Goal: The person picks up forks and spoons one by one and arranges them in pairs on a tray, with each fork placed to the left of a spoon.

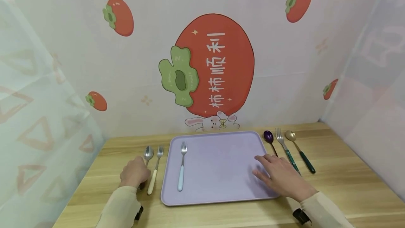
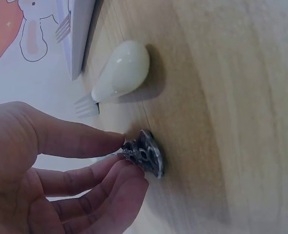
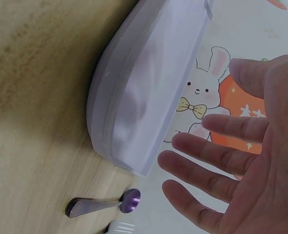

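Spoon (image 1: 148,154) is pinched by its dark handle (image 2: 146,152) in the left hand (image 1: 135,172), probably keeping the bowl (image 1: 148,151) clean; right hand (image 1: 282,176) is just spread over the tray (image 1: 218,168).

Dark swirled spoon handle (image 2: 147,155), lilac tray (image 1: 218,168)

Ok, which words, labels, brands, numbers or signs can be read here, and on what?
"柿柿顺利": white characters, turned sideways, on the big red persimmon printed on the backdrop.
Green leaf cap: faint marks, too small to read.
Tray: no readable text.
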Available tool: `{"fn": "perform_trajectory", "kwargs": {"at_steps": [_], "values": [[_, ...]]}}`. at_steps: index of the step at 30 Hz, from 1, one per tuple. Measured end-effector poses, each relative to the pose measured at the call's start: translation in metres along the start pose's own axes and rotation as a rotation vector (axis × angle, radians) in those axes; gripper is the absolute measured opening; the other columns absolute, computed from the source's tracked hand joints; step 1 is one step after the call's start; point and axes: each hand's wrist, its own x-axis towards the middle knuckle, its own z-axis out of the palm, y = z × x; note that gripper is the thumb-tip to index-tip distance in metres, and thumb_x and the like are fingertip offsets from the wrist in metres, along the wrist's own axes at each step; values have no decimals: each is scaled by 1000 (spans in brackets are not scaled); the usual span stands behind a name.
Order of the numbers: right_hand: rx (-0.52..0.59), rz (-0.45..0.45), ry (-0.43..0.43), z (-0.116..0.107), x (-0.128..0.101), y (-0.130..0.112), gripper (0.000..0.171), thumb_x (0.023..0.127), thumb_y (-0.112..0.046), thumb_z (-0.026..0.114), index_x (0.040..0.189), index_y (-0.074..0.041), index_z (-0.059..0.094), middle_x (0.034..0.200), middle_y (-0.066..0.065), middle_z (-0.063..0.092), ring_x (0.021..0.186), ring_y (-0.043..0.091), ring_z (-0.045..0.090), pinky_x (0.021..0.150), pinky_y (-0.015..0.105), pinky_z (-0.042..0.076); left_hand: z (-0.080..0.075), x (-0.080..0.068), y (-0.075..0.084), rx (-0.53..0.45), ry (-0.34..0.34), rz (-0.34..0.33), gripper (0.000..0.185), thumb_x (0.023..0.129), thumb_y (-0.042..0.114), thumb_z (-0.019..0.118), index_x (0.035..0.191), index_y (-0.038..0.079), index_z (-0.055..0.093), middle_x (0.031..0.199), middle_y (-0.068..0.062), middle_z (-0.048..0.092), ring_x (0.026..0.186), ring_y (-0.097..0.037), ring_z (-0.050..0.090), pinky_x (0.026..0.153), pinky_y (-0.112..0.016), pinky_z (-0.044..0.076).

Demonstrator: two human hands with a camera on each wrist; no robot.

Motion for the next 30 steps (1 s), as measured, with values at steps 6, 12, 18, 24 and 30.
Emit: {"fn": "perform_trajectory", "kwargs": {"at_steps": [6, 12, 18, 24, 30], "values": [[1, -1, 4, 3, -1, -2, 47, 99, -43, 64, 128, -7, 65, 120, 16, 67, 108, 38, 65, 89, 59, 50, 1, 0, -3, 17, -1, -15, 11, 84, 3, 60, 82, 0, 50, 66, -12, 51, 56, -24, 50, 48, -34, 40], [-3, -7, 12, 3, -2, -3, 47, 99, -43, 64, 128, -6, 66, 120, 16, 68, 108, 39, 65, 88, 59, 50, 3, 3, -4, 27, -23, -34, 13, 84, 7, 60, 79, 1, 50, 65, -11, 50, 55, -22, 49, 49, -33, 40], [-19, -22, 35, 0, 0, -1, 45, 98, -40, 66, 127, -5, 66, 120, 17, 68, 106, 39, 65, 88, 58, 50, 2, 9, -2, 20, -40, -49, 12, 85, 8, 60, 78, 2, 51, 66, -11, 50, 55, -21, 48, 49, -32, 39], [-8, -15, 24, -4, 1, 2, 46, 98, -41, 65, 127, -6, 66, 121, 18, 68, 108, 39, 64, 89, 60, 49, 0, 12, 2, 14, -40, -59, 13, 84, 8, 60, 78, 2, 52, 66, -10, 50, 55, -21, 47, 49, -32, 39], [1, -19, 9, -1, -1, 0, 47, 99, -44, 64, 127, -7, 65, 119, 15, 68, 106, 37, 65, 88, 58, 50, -2, 9, -1, 14, -37, -54, 12, 82, 7, 60, 76, 3, 50, 65, -9, 49, 54, -20, 46, 49, -32, 39]]}}
